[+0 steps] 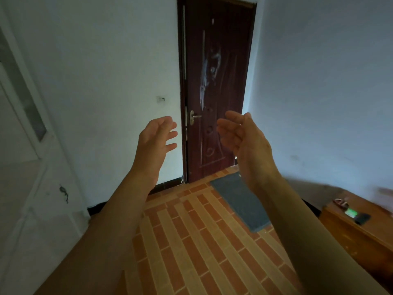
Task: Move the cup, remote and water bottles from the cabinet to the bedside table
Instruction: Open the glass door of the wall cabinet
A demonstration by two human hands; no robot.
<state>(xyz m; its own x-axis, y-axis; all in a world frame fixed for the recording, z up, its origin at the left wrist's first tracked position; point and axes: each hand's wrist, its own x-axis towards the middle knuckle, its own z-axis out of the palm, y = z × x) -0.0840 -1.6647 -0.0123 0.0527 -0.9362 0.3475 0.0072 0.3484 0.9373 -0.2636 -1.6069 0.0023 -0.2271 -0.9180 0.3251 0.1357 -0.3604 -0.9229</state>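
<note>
Cup, remote, bottles: not made out in this view.
Left hand: raised, fingers spread and relaxed, holding nothing.
Right hand: raised opposite, palm inward, released, empty.
Wooden bedside table: lower right, bearing a dark device glowing green.
White cabinet: far left.
Brown door: beyond the hands, grey mat before it.

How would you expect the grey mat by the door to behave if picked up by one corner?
The mat lies thin and flat on the tiled floor, so it would probably droop rather than stay stiff. It is likely light. Pushed, it might slide on the tiles.
</note>
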